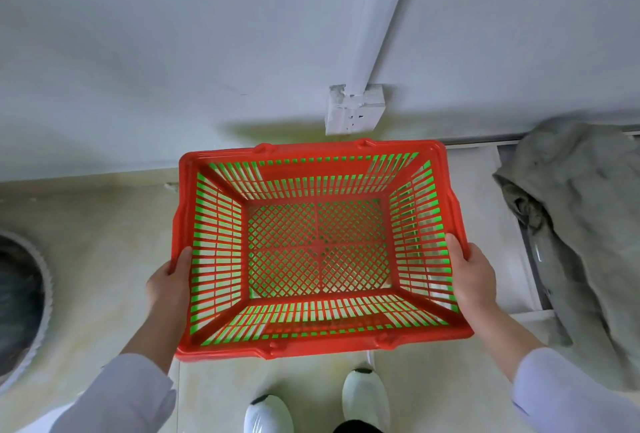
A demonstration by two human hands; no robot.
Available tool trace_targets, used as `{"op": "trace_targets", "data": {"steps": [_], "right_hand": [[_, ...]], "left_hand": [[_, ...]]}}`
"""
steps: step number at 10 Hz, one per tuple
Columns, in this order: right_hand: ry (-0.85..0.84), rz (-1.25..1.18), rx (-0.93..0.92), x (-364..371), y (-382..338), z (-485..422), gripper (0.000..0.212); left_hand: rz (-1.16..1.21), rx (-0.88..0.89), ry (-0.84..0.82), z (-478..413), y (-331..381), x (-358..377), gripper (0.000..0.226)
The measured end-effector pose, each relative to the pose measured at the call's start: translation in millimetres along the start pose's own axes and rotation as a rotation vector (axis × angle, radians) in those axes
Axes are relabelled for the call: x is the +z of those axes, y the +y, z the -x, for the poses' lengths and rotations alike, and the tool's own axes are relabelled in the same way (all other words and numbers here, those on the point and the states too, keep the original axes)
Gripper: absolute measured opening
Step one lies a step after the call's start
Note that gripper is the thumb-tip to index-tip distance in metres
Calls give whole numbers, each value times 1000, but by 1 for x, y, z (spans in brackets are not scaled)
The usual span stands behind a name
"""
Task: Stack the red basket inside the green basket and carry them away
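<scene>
The red basket [318, 346] sits nested inside the green basket [446, 262], whose green shows only through the red slots and mesh. The pair is held up in front of me, above the floor. My left hand [171, 282] grips the left rim, thumb over the edge. On the opposite rim my right hand [472, 273] grips the same way. Both baskets hold nothing.
A white wall with a conduit and a junction box [355, 108] is just ahead. A grey-green garment [585, 224] lies at the right on a white ledge. A round dark bin [20, 294] stands at the left. My white shoes [363, 394] are on the pale floor below.
</scene>
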State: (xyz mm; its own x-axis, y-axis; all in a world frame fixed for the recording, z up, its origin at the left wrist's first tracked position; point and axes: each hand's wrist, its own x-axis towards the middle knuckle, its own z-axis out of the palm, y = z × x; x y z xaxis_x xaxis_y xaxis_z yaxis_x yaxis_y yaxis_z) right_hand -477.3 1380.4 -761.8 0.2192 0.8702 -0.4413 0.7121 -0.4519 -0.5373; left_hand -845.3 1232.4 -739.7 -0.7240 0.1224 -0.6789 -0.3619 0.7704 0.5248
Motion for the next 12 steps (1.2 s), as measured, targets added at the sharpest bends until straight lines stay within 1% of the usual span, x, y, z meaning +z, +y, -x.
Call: {"op": "trace_targets", "data": {"steps": [2, 4, 6, 7, 8, 9, 10, 11, 12], "right_hand": [[9, 10, -6, 9, 6, -14, 62], [-116, -66, 41, 4, 3, -18, 59], [-251, -42, 168, -18, -17, -19, 52], [-256, 21, 179, -38, -44, -8, 58], [-244, 37, 167, -60, -71, 1, 69], [-267, 1, 162, -84, -94, 10, 69], [-293, -38, 139, -114, -117, 28, 67], [-303, -57, 119, -141, -125, 47, 64], [-322, 10, 96, -170, -117, 83, 49]], "left_hand": [[-14, 31, -9, -9, -3, 6, 47], [-44, 28, -19, -9, -3, 5, 48], [-71, 15, -39, 10, 4, -7, 52], [-91, 16, -27, 40, 22, -20, 47], [-107, -29, -4, 63, 44, -31, 57], [-107, -32, -13, 82, 64, -44, 62], [-69, -2, -40, 117, 88, -63, 64], [-34, 37, -53, 145, 99, -85, 62], [3, 38, -81, 174, 90, -112, 57]]}}
